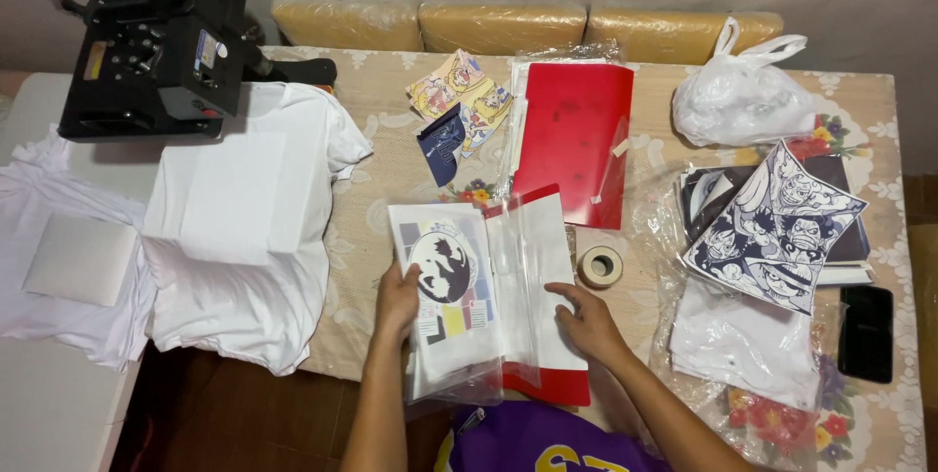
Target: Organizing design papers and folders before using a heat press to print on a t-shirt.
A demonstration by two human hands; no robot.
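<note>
My left hand (397, 302) grips the left edge of a printed sheet (445, 281) with a round black-and-white figure and colour blocks, lying on a stack in a clear plastic sleeve (459, 374). My right hand (584, 321) rests palm down on the clear sleeve over a white sheet and red folder (547, 384) at the table's near edge. A roll of tape (600, 266) sits just right of the right hand.
A white shirt (244, 228) lies on the left with a black heat press (156, 52) above it. A red folder (576, 135), cartoon cutouts (459, 101), a white plastic bag (738, 96), a black-and-white print (777, 228) and a black phone (866, 332) are on the table.
</note>
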